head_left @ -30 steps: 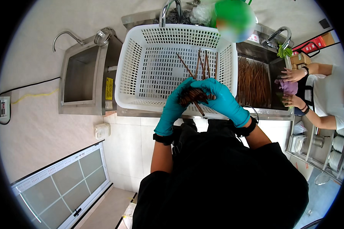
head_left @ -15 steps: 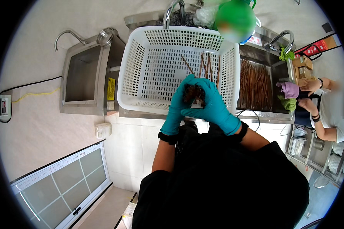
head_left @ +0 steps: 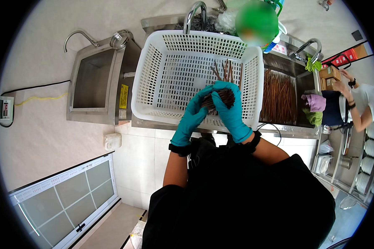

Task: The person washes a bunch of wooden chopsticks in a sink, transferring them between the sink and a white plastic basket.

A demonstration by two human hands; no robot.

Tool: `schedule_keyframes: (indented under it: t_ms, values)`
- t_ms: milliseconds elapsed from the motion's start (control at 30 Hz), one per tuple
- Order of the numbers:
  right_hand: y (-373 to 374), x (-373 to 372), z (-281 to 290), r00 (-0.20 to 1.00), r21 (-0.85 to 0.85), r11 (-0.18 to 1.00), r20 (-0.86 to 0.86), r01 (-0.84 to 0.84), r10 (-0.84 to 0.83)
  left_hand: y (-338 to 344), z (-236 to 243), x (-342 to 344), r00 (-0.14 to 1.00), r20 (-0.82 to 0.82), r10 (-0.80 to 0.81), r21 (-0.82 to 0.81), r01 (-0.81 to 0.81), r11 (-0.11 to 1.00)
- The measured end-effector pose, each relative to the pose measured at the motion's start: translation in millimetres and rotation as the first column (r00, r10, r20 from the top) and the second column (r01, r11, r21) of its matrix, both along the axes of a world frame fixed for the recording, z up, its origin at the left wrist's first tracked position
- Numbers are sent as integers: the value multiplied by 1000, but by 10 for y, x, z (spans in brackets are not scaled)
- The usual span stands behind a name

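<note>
My left hand [head_left: 190, 118] and my right hand [head_left: 229, 110], both in teal gloves, grip a dark brown bundle of chopsticks [head_left: 222, 97] between them, its ends bunched together. They hold it over the front half of a white perforated plastic basket [head_left: 148, 74], which rests on a steel sink unit. A few loose brown chopsticks [head_left: 227, 71] lie in the basket behind the bundle. To the right, a steel sink holds many brown chopsticks [head_left: 278, 95].
Taps [head_left: 197, 8] stand behind. A blurred green container [head_left: 257, 23] is at the back. Purple [head_left: 313, 102] and green [head_left: 313, 117] cloths hang on the right sink's edge. A co-worker [head_left: 361, 103] handles cardboard boxes [head_left: 328, 74] at right. Another steel sink [head_left: 91, 83] stands left.
The bundle has turned in my hands, with my right hand now over it. The co-worker's hands have moved off the cloths and up to the boxes.
</note>
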State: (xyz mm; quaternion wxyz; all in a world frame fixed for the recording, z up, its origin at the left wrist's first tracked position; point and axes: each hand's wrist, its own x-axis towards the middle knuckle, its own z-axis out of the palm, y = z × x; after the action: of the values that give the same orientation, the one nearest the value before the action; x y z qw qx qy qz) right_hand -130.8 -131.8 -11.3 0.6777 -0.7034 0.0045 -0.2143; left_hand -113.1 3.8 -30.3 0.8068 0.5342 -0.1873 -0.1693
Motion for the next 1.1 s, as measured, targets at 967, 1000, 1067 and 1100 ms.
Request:
schedule_keyframes:
  t_ms: [967,1000,1067,1100]
  values:
    - [-197,-48,-4,998,-14,998,-10,61,-61,629,-11,165,797,390,461,522,-604,603]
    - [-217,-54,-9,997,-64,995,7,73,-72,506,139,135,861,368,351,558,-506,657]
    - [-223,-64,5,998,31,998,-49,48,-46,251,294,132,891,450,62,600,-353,718]
    - [-250,-65,29,997,74,996,-73,46,-40,132,329,170,871,484,-91,622,-269,736]
